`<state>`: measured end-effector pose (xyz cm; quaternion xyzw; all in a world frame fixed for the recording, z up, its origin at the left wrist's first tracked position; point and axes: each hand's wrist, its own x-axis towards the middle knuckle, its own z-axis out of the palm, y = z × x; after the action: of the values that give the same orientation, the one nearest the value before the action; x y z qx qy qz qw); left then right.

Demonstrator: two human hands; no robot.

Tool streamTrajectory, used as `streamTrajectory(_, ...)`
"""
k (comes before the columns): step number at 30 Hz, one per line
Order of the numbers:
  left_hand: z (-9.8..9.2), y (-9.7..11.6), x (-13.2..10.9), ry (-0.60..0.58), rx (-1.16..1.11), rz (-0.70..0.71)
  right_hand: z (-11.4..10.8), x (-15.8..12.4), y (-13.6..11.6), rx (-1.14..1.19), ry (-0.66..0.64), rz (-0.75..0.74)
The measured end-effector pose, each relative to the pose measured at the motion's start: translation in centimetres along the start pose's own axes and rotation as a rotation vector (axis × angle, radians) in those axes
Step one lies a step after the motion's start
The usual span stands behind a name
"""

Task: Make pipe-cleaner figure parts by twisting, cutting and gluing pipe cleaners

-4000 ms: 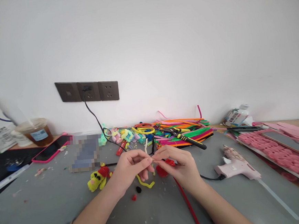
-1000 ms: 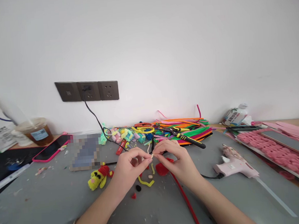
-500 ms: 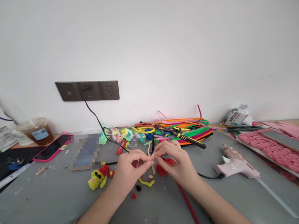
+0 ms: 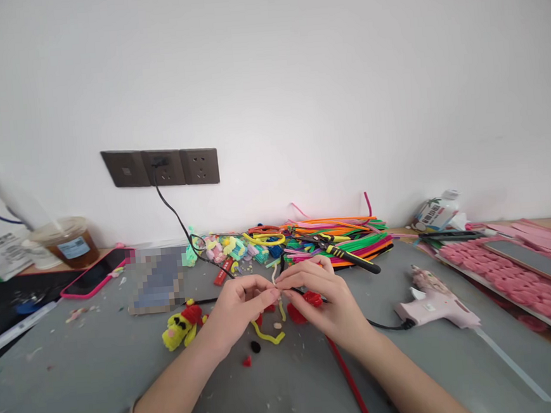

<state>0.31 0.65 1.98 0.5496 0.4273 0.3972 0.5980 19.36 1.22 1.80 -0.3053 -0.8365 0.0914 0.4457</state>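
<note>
My left hand (image 4: 248, 307) and my right hand (image 4: 323, 292) meet over the middle of the table, thumbs and fingers pinched together. Between the fingertips is a small cream piece of pipe cleaner, now mostly covered by the fingers. A cream pipe cleaner strand (image 4: 274, 274) shows just behind them. Below the hands lie a bent yellow pipe cleaner (image 4: 269, 338), a black oval bit (image 4: 255, 347) and a red scrap (image 4: 247, 361). Red fuzzy pieces (image 4: 299, 313) sit partly behind my right hand. Left of my left hand lies a yellow fuzzy figure with a red hat (image 4: 178, 332).
Colourful pipe cleaners (image 4: 345, 248) are heaped by the wall, with yellow-black pliers (image 4: 351, 258) on top. A pink glue gun (image 4: 436, 308) lies right, its cord running behind my hands. A phone (image 4: 97, 274) and drink cup (image 4: 71, 241) stand left.
Both hands have shifted slightly left, and the fingertips have closed further over the small cream piece. More of the red piece under my left hand shows.
</note>
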Motion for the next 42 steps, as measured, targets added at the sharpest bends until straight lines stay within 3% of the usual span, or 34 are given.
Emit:
streamTrajectory(4,0.16,0.13,-0.03,0.029,-0.073,-0.039,-0.02,-0.11,-0.02,-0.025,-0.027,-0.003)
streamTrajectory(24,0.17,0.20,-0.01,0.018,-0.047,-0.044,0.01,0.01,-0.03,-0.059,0.082,-0.086)
streamTrajectory(34,0.09,0.56,0.02,0.126,0.009,-0.008,-0.26,0.10,0.04,0.023,0.104,0.000)
streamTrajectory(42,0.33,0.68,-0.13,0.114,0.037,0.048,-0.33,0.30,0.10,0.152,0.091,0.118)
